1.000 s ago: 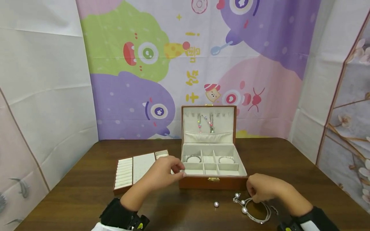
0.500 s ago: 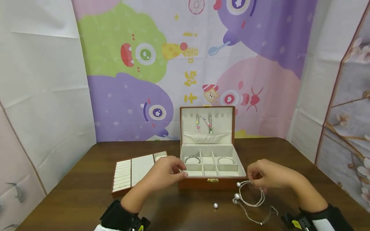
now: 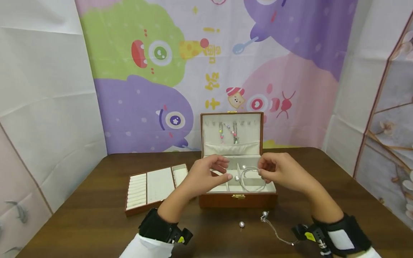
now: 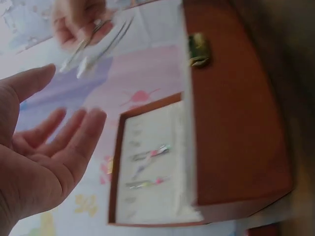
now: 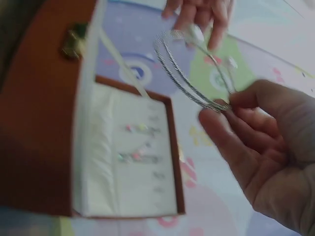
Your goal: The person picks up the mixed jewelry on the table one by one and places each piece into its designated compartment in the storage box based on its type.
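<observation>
Bracelet (image 5: 199, 100): silvery metal, twisted texture; beads (image 5: 196, 34) glossy, pearl-like. Box (image 3: 219, 201): smooth, leather-like. Clasp (image 3: 238, 196): shiny gold-toned metal. Tabletop (image 3: 96, 211): wood-grained, satin. Backdrop (image 3: 219, 82): matt cloth.

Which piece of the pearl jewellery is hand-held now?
The looped bracelet, pinched by the right hand; the lone pearl and the pearl by the chain lie on the table.
</observation>
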Motion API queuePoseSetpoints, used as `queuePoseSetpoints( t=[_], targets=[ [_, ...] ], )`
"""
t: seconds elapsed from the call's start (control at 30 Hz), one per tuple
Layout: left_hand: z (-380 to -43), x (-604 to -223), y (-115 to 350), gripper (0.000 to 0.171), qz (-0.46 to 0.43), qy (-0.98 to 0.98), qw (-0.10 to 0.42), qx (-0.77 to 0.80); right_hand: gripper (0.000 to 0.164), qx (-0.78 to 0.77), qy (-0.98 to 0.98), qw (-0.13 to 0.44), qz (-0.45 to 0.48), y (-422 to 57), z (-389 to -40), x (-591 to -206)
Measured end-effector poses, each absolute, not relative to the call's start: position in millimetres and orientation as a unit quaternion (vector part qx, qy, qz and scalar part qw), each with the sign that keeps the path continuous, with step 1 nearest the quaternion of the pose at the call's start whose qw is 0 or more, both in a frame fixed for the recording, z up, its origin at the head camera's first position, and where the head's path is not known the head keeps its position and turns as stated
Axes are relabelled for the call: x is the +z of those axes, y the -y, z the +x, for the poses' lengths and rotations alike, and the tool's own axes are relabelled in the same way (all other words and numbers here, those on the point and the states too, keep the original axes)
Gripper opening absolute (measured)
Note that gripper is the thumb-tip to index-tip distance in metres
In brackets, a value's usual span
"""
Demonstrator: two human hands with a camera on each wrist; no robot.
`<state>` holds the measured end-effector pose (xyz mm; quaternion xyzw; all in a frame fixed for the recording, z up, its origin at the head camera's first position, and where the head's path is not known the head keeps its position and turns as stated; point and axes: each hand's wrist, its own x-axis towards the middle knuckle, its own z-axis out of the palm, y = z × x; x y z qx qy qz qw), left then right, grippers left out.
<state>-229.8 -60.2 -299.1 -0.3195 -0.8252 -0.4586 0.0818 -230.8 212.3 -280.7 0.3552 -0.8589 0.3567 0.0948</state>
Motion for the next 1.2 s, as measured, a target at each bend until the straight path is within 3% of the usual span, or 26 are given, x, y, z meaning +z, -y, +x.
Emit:
queuePoseSetpoints(
  t=[0.2,0.43,0.73,1.2],
  targets=[
    [-231.6,-312.4,51.3,0.061,-0.28,0.785,0.015,-0.553,0.009,0.469,0.824,0.129,0.292,-192.7,-230.1,-290.9],
    [-231.1,-319.0,42.6,0.045,-0.232,0.698,-0.056,-0.675,0.007,0.567,0.777,0.103,0.254,-182.2,-230.1,-295.8],
    [-230.5,-319.3,39.5,0.023,-0.176,0.648,-0.008,-0.741,0.016,0.662,0.712,0.033,0.234,-175.2,-232.5,-303.4],
    [-231.6,-315.4,42.1,0.02,-0.171,0.663,0.025,-0.729,0.02,0.669,0.706,0.017,0.232,-177.8,-234.6,-304.2]
  ],
)
